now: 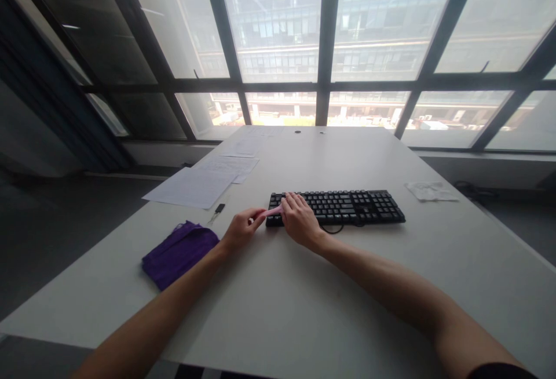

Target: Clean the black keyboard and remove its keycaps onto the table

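A black keyboard (pixel 347 206) lies on the white table with its left end under my right hand (pixel 299 214). The fingers of that hand are laid flat and close together over the keys. A soft pink strip (pixel 273 211), like stretchy cleaning putty, runs from beneath my right hand to my left hand (pixel 244 227). My left thumb and fingers pinch its left end just off the keyboard's corner. How much of the pink material is under my right palm is hidden. A folded purple cloth (pixel 179 253) lies left of my left forearm.
Printed papers (pixel 195 186) are spread along the table's left side. A small black tag-like item (pixel 219 209) lies near them. A white crumpled wrapper or tissue (pixel 431 191) sits at the right edge. A cable (pixel 333 231) loops out below the keyboard. Windows stand behind the table.
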Demonstrator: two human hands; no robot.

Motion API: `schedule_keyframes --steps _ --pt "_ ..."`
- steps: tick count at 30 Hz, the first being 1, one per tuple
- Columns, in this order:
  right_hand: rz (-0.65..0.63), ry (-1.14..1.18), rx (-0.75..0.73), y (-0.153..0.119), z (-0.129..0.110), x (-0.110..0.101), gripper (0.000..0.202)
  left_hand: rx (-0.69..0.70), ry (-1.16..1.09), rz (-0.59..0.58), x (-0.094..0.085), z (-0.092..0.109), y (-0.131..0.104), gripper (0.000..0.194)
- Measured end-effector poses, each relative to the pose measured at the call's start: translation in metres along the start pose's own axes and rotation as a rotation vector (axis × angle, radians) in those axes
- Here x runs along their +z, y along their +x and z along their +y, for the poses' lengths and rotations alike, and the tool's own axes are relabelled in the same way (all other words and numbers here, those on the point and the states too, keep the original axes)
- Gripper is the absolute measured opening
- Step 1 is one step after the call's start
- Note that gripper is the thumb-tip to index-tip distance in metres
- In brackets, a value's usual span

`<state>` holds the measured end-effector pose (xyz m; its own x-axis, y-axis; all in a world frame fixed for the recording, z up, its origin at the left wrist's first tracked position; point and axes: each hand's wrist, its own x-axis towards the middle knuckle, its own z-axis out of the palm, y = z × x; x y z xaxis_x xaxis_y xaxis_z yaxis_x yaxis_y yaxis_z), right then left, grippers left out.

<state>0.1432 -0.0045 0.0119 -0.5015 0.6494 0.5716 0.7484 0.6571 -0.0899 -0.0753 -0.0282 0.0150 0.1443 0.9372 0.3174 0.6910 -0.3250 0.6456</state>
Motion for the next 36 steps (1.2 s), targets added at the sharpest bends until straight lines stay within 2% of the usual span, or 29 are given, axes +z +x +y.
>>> schedule_keyframes --steps 6,13,27,36 --pt "-0.03 -0.009 -0.015 -0.0002 0.0006 -0.0008 0.043 -0.006 0.012 -0.025 0.0005 -0.004 0.0002 0.052" --pt "-0.066 0.02 -0.02 -0.0014 -0.0007 0.0017 0.053 -0.02 0.041 0.01 0.001 -0.0038 0.0004 0.053" --pt "-0.004 0.075 0.02 -0.0007 0.0004 -0.0006 0.047 0.034 -0.027 0.04 -0.0018 0.0039 -0.0024 0.046" --pt "-0.021 0.067 0.005 0.0002 0.0 -0.001 0.048 -0.029 -0.022 -0.086 -0.0008 0.0014 -0.0005 0.051"
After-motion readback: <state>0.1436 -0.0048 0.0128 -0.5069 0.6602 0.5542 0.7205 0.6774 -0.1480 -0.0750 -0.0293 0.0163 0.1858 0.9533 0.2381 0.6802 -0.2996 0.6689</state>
